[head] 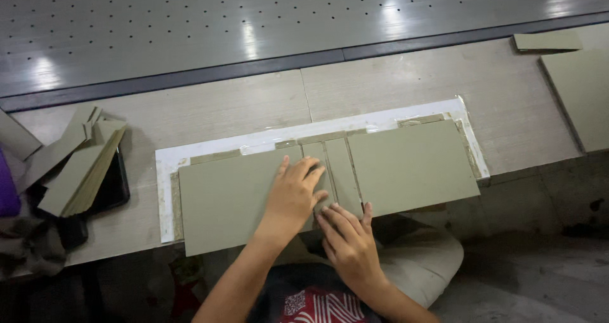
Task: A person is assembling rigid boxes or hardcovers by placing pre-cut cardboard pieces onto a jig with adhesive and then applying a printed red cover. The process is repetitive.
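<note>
**Both hands flat on grey board pieces laid over a white sheet**

While both hands rest on the work, we note the layout first. A white sheet lies on the table near its front edge, and grey-green board pieces sit on top of it in a row: a large left board, two narrow strips in the middle, and a large right board. Thin gaps separate the pieces, and the white margin shows along the top and left.

We see the left hand lying palm down, fingers extended and together, over the right edge of the left board and the first strip; it grips nothing, only presses. The right hand is likewise flat, fingers spread at the strips' lower ends, holding nothing. We judge this pressing keeps the pieces seated and aligned.

The boards look matte, stiff, evenly coloured, with clean straight edges. More board offcuts are stacked at far left; another board lies at far right.
</note>
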